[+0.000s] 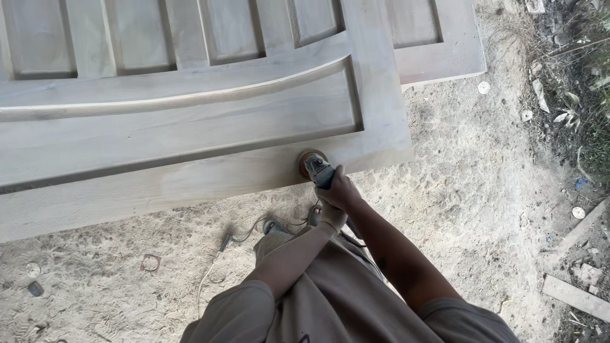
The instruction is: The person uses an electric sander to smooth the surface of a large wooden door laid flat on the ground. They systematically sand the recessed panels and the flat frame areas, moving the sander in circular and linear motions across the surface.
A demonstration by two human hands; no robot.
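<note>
Both arms extend forward and downward from the body toward the near edge of a large unfinished wooden door [190, 140] that lies flat above the sandy ground [457, 190]. The right hand [341, 190] is closed over the top of the body of a handheld angle grinder [318, 170], wrist bent slightly, forearm running back toward the lower right. The left hand [332, 216] sits just behind and below the right hand, fingers wrapped around the rear of the tool; the exact contact is partly hidden by the right hand. The left forearm angles in from the lower left, elbow bent. The grinder's round sanding disc [309, 157] rests on the door's bottom rail, close to its near edge and toward the right corner, below the recessed curved panel [178, 133]. A power cord [248, 232] trails from the tool down across the ground to the left of the person's body. Loose round sanding discs [484, 87] lie scattered on the ground to the right of the door, and timber offcuts [575, 295] lie at the lower right
</note>
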